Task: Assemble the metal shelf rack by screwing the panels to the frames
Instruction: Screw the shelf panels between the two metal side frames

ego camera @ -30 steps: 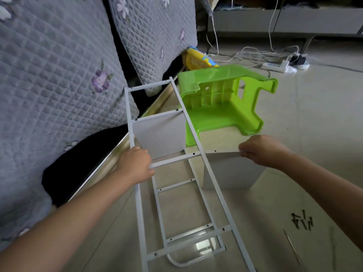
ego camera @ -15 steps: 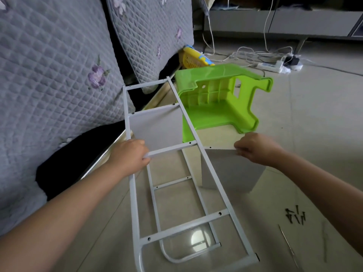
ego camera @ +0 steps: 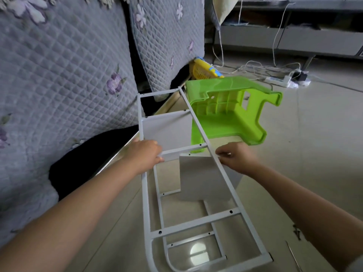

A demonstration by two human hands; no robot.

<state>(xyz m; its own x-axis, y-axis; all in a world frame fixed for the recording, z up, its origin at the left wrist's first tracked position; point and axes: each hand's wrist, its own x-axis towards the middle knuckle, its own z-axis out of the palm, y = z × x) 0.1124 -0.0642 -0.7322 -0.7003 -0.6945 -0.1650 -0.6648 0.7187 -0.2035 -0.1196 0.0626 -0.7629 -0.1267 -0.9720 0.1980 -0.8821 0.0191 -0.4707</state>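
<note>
Gripping frame (ego camera: 196,218) crossbar, left hand (ego camera: 144,155) curled round it; right hand (ego camera: 237,157) pinching panel (ego camera: 200,179) top edge beside rail.

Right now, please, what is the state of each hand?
Left hand: closed, gripping the white frame at a crossbar.
Right hand: closed, pinching the top edge of the grey panel by the frame's right rail.

You get soft daylight, brightest on the floor (ego camera: 324,134) beyond your right hand (ego camera: 238,157), with a round glare spot (ego camera: 198,251) below the grip. Left of your left hand (ego camera: 146,155) a gap falls into deep shadow. Edges bow and blur slightly.
</note>
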